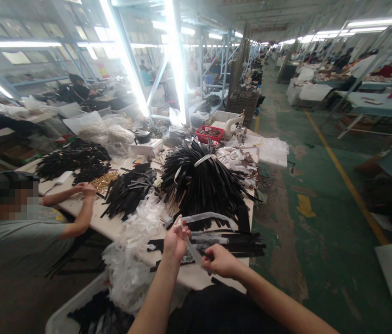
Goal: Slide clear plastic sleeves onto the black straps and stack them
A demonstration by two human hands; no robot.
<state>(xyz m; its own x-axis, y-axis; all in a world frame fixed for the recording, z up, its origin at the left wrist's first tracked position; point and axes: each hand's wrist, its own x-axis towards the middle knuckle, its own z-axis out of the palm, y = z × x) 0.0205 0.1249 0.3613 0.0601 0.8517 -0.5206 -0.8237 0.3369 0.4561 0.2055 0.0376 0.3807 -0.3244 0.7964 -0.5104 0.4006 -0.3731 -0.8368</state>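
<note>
My left hand (177,239) is closed on a translucent whitish strip (213,216), whose upper length arches out to the right above the table. The strip's lower part runs down to my right hand (218,260), where the fingers are pinched together at its end. Something dark shows at those fingertips, too small to make out. Just beyond my hands lie flat black strips (248,242), some with whitish film over them. A large tied bundle of black strips (206,181) stands behind them, bound by a pale band.
Crumpled translucent film strips (129,260) spill over the table's left edge toward a white bin (64,301) of dark pieces. At left a co-worker's hands (86,189) work near gold-coloured pieces (104,181). A red basket (210,133) stands behind the bundle. A green floor aisle runs along the right.
</note>
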